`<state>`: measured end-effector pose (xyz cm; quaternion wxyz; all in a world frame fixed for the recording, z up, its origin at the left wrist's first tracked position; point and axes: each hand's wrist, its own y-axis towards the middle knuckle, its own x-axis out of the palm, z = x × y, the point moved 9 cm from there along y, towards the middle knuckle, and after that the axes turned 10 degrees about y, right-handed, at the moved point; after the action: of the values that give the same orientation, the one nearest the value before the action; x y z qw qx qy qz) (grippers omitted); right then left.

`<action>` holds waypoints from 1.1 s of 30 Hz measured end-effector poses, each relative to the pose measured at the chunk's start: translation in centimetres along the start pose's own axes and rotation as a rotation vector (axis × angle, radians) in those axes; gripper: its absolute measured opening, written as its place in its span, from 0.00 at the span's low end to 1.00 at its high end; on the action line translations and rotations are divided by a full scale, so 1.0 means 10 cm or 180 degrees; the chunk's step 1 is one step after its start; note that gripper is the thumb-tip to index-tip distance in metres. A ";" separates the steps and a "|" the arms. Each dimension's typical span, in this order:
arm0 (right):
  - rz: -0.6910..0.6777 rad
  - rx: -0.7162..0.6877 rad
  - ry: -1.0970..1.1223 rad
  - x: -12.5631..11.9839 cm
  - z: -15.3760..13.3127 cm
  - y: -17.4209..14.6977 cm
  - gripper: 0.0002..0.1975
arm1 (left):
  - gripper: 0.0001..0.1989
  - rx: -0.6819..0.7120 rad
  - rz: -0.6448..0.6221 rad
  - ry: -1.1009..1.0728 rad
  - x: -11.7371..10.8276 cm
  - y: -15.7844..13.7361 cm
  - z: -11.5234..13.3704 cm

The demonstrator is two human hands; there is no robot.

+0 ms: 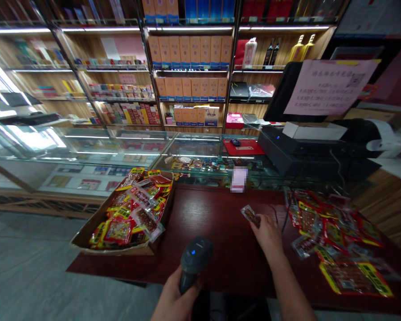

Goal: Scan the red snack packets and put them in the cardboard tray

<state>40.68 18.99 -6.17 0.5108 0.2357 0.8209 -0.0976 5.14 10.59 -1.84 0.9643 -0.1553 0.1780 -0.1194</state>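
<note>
My left hand (178,294) is wrapped round the handle of a dark grey barcode scanner (198,255), which shows a small blue light and is held up at the table's near edge. My right hand (266,229) grips one end of a small clear snack packet (250,215) with brown contents, just over the dark red table (217,232). To the left, a cardboard box (120,249) holds many red and yellow snack packets (118,229). More packets (334,223) lie in a loose pile on the table's right side, beyond my right forearm.
Behind the table runs a glass display counter (147,145). A black cash register (314,149) with a screen bearing a pink paper notice (329,87) stands at the back right. A red mat (243,147) with a mouse lies on the glass. Stocked shelves (190,71) fill the wall.
</note>
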 end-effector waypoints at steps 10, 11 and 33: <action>-0.1031 0.1103 0.4829 0.48 -0.36 -0.43 0.29 | 0.16 0.0092 -0.0067 0.0092 0.03 0.03 0.07; -0.1339 0.1286 0.5393 0.52 -0.46 -0.49 0.26 | 0.16 0.0063 -0.0068 0.0087 0.03 0.03 0.06; -0.0568 0.0239 0.3446 0.46 -0.24 -0.39 0.19 | 0.15 -0.0010 -0.0174 0.0351 0.10 0.06 0.08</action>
<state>35.17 17.92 -9.48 -0.0034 0.1998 0.9792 -0.0346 6.46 11.11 -1.62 0.9492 -0.1548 0.2267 -0.1537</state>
